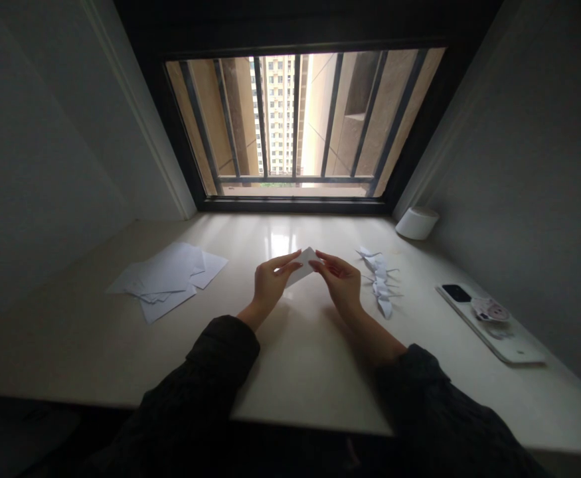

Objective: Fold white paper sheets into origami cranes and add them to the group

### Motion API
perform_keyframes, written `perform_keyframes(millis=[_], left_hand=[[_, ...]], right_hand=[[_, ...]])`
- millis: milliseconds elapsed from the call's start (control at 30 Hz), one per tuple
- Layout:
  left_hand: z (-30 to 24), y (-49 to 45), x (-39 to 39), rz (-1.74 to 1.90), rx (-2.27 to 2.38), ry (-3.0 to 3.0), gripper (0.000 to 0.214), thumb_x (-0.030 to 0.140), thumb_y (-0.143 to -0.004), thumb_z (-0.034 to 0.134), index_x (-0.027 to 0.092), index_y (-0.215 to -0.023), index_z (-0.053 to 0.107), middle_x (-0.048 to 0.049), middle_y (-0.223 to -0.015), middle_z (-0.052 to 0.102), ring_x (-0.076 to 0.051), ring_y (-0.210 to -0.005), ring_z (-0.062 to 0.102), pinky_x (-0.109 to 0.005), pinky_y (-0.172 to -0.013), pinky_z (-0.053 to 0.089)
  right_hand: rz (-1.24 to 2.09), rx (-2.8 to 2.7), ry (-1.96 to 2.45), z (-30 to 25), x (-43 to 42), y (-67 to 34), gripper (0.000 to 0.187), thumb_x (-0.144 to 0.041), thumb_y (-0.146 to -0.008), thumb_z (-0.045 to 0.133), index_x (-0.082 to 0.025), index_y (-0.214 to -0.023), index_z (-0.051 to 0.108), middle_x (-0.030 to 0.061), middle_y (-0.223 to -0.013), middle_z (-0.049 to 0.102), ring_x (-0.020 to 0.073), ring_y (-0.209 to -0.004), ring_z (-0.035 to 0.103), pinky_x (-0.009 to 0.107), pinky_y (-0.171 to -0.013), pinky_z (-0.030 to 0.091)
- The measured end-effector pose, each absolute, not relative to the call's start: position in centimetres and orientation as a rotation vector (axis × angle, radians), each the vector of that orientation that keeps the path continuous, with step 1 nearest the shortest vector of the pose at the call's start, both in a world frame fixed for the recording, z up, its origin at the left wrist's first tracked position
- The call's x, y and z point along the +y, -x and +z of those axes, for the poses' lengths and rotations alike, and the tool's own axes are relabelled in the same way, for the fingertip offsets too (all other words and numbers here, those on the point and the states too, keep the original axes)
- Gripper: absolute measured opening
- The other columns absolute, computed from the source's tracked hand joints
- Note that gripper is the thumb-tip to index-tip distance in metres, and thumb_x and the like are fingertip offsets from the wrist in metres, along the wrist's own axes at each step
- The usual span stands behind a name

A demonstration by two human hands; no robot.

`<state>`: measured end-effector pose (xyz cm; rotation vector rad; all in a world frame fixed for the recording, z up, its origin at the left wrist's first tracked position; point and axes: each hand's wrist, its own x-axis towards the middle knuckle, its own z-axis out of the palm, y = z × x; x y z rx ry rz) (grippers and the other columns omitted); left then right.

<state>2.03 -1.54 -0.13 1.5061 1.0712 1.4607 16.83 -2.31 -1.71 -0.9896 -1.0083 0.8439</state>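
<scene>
A small piece of white paper (301, 270) is held up between my two hands over the middle of the white ledge (310, 372). My left hand (273, 282) pinches its left side between thumb and fingers. On the other side, my right hand (338, 279) grips the paper near its upper right edge, with the fingers curled. The top corner of the paper points away from me. Just right of my right hand lies a row of folded white paper figures (380, 282) with thin pointed ends.
Loose sheets of white paper (170, 275) lie in a pile at the left. At the right are a white phone (512, 338) with a round grip on its back and a white cylindrical object (417, 223) by the wall. A barred window (295, 206) closes off the back.
</scene>
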Motion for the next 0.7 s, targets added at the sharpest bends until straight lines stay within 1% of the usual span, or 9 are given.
perform_keyframes(millis=[267, 367, 567, 700], left_hand=[[-0.18, -2.06, -1.63, 1.449, 1.092, -1.489, 0.032, 0.032, -0.071, 0.072, 0.025, -0.102, 0.072, -0.0052, -0.105, 0.071, -0.026, -0.099, 0.065, -0.037, -0.088, 0.050], [-0.20, -2.13, -1.60, 1.462, 1.095, -1.455, 0.032, 0.032, -0.070, 0.073, 0.025, -0.101, 0.072, -0.0050, -0.104, 0.071, -0.025, -0.096, 0.065, -0.036, -0.086, 0.050], [-0.25, -2.02, -1.44, 1.431, 1.121, -1.473, 0.033, 0.033, -0.069, 0.073, 0.025, -0.101, 0.072, -0.0043, -0.098, 0.073, -0.024, -0.087, 0.067, -0.033, -0.076, 0.051], [-0.20, -1.94, -1.41, 1.405, 1.126, -1.500, 0.033, 0.033, -0.069, 0.073, 0.025, -0.101, 0.072, -0.0040, -0.098, 0.073, -0.023, -0.084, 0.067, -0.033, -0.075, 0.051]], right_hand=[[0.767, -1.066, 1.035, -1.40, -2.41, -16.98, 0.039, -0.038, -0.063, 0.077, -0.021, -0.097, 0.073, 0.0023, -0.076, 0.072, 0.0162, -0.066, 0.064, 0.033, -0.070, 0.053], [0.741, -1.070, 1.056, -1.27, -2.48, -16.99, 0.037, -0.038, -0.063, 0.077, -0.022, -0.096, 0.074, 0.0026, -0.077, 0.073, 0.0165, -0.066, 0.064, 0.032, -0.068, 0.052], [0.756, -1.045, 1.064, -1.22, -2.52, -16.91, 0.034, -0.036, -0.063, 0.077, -0.022, -0.094, 0.074, 0.0039, -0.082, 0.074, 0.0175, -0.068, 0.065, 0.033, -0.067, 0.051], [0.761, -1.047, 1.068, -1.25, -2.42, -16.95, 0.032, -0.036, -0.062, 0.077, -0.023, -0.092, 0.075, 0.0039, -0.083, 0.075, 0.0176, -0.068, 0.065, 0.032, -0.067, 0.051]])
